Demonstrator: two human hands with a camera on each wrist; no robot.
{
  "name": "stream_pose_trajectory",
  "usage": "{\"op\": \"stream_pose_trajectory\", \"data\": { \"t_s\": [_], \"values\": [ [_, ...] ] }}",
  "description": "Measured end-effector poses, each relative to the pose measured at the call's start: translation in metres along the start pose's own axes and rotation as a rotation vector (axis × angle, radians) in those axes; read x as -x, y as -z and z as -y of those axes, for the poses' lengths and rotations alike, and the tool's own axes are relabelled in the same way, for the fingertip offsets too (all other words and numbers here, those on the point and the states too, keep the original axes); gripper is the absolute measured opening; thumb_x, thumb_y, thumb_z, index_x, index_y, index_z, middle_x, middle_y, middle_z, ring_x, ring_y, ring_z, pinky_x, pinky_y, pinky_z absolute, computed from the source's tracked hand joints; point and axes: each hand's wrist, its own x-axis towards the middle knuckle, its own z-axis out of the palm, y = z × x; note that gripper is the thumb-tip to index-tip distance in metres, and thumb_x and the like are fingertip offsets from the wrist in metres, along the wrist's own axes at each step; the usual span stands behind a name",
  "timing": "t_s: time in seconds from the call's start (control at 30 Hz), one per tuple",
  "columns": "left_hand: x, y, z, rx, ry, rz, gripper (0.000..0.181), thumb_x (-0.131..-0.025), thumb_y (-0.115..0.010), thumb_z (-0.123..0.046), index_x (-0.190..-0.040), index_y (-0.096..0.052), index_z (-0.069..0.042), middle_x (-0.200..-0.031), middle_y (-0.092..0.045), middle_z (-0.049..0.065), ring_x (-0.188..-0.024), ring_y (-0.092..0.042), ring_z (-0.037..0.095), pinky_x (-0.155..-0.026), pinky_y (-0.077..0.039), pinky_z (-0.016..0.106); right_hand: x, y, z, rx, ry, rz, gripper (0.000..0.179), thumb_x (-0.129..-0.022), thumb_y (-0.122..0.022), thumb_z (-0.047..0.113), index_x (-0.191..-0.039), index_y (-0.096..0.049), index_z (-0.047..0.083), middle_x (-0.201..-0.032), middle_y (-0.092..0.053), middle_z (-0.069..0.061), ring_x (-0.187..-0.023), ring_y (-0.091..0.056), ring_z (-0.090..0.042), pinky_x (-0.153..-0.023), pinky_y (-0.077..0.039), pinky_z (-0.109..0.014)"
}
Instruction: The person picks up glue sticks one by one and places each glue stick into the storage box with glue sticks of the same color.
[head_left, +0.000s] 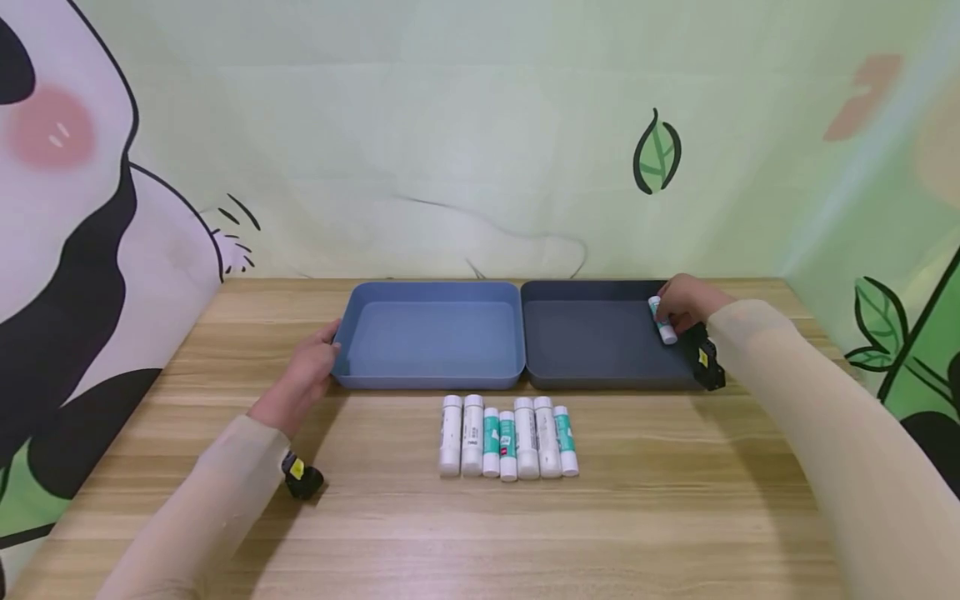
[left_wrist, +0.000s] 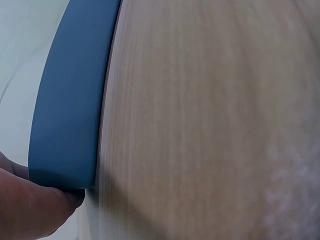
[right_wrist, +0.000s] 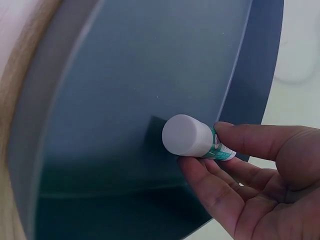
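My right hand (head_left: 686, 302) holds a small glue stick (head_left: 663, 322) with a teal label and white ends, pinched between thumb and fingers. It is tilted over the right end of the dark grey tray (head_left: 600, 383). In the right wrist view the white end of the glue stick (right_wrist: 184, 135) faces the camera above the tray floor. My left hand (head_left: 311, 362) rests against the left side of the blue tray (head_left: 427, 382). In the left wrist view the thumb (left_wrist: 40, 205) touches that tray's near corner.
A row of several white and teal glue sticks (head_left: 527, 437), larger and smaller, lies on the wooden table (head_left: 390, 533) in front of the trays. Both trays stand side by side near a wall (head_left: 450, 150) with a printed panda and leaves.
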Motion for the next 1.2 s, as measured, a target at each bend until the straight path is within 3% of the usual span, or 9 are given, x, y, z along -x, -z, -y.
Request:
{"op": "stream_pose_trajectory", "data": {
  "t_s": [0.1, 0.2, 0.3, 0.43, 0.67, 0.83, 0.93, 1.07, 1.2],
  "values": [
    [0.001, 0.000, 0.000, -0.003, 0.000, 0.004, 0.060, -0.106, -0.019, 0.001, -0.163, 0.000, -0.004, -0.173, 0.007, 0.013, -0.161, 0.005, 0.029, -0.133, -0.003, 0.043, 0.004, -0.003, 0.002, 0.015, -0.014, -0.016, 0.050, -0.088, -0.071, 0.003, -0.132, -0.053, -0.013, -0.119, -0.062, -0.031, -0.088, -0.069, -0.030, -0.077, -0.065, -0.039],
    [0.001, 0.001, 0.000, -0.008, 0.001, 0.011, 0.059, -0.107, -0.018, 0.000, -0.163, 0.001, -0.005, -0.173, 0.008, 0.013, -0.161, 0.006, 0.029, -0.133, -0.002, 0.043, 0.043, -0.019, 0.026, 0.075, -0.042, -0.064, 0.052, -0.092, -0.062, -0.003, -0.138, -0.044, -0.018, -0.126, -0.057, -0.035, -0.089, -0.068, -0.028, -0.082, -0.065, -0.038],
    [0.002, 0.002, 0.000, -0.005, 0.004, 0.012, 0.059, -0.107, -0.018, -0.001, -0.163, 0.001, -0.005, -0.173, 0.009, 0.013, -0.161, 0.006, 0.029, -0.133, -0.003, 0.044, 0.075, -0.028, 0.044, 0.083, -0.025, -0.078, 0.050, -0.092, -0.058, -0.006, -0.137, -0.042, -0.022, -0.118, -0.058, -0.034, -0.085, -0.067, -0.026, -0.078, -0.065, -0.034],
    [0.002, 0.003, 0.000, 0.002, 0.016, 0.001, 0.059, -0.107, -0.018, -0.001, -0.163, 0.001, -0.007, -0.173, 0.009, 0.011, -0.161, 0.005, 0.029, -0.133, -0.003, 0.044, 0.094, -0.034, 0.054, 0.085, -0.006, -0.095, 0.048, -0.092, -0.056, -0.007, -0.135, -0.043, -0.023, -0.114, -0.058, -0.031, -0.088, -0.065, -0.027, -0.078, -0.065, -0.033],
    [0.004, 0.004, 0.000, 0.000, 0.023, -0.010, 0.059, -0.108, -0.018, -0.001, -0.163, 0.001, -0.008, -0.173, 0.009, 0.011, -0.162, 0.006, 0.029, -0.133, -0.003, 0.044, 0.079, -0.035, 0.049, 0.107, -0.025, -0.110, 0.048, -0.092, -0.059, -0.004, -0.135, -0.046, -0.021, -0.123, -0.058, -0.035, -0.094, -0.067, -0.033, -0.085, -0.065, -0.041],
    [0.004, 0.003, 0.002, 0.007, 0.006, -0.006, 0.060, -0.107, -0.018, 0.000, -0.163, 0.001, -0.007, -0.173, 0.009, 0.012, -0.161, 0.006, 0.030, -0.133, -0.003, 0.045, 0.008, -0.013, 0.003, 0.067, -0.007, -0.040, 0.059, -0.085, -0.071, 0.003, -0.134, -0.046, -0.018, -0.109, -0.065, -0.029, -0.091, -0.072, -0.035, -0.081, -0.065, -0.043],
    [0.004, 0.000, 0.004, 0.004, -0.007, -0.001, 0.060, -0.107, -0.019, 0.000, -0.163, 0.001, -0.005, -0.172, 0.008, 0.013, -0.161, 0.006, 0.031, -0.133, -0.003, 0.045, 0.034, -0.012, 0.015, 0.078, 0.013, -0.032, 0.065, -0.087, -0.069, 0.004, -0.141, -0.040, -0.019, -0.112, -0.063, -0.038, -0.092, -0.071, -0.038, -0.073, -0.065, -0.036],
    [0.002, -0.002, 0.003, -0.010, -0.008, -0.009, 0.060, -0.106, -0.020, 0.001, -0.163, -0.001, -0.005, -0.172, 0.007, 0.013, -0.161, 0.005, 0.031, -0.133, -0.003, 0.045, 0.117, -0.017, 0.063, 0.123, 0.017, -0.055, 0.064, -0.100, -0.054, 0.006, -0.150, -0.025, -0.021, -0.145, -0.041, -0.046, -0.125, -0.058, -0.050, -0.092, -0.063, -0.039],
    [0.002, -0.003, 0.001, -0.013, -0.008, -0.015, 0.060, -0.106, -0.021, 0.001, -0.163, -0.002, -0.005, -0.172, 0.006, 0.014, -0.161, 0.004, 0.031, -0.133, -0.004, 0.044, 0.137, -0.004, 0.075, 0.108, 0.063, -0.085, 0.059, -0.104, -0.051, 0.010, -0.149, -0.027, -0.019, -0.144, -0.041, -0.044, -0.131, -0.049, -0.054, -0.106, -0.056, -0.050]
  ]
}}
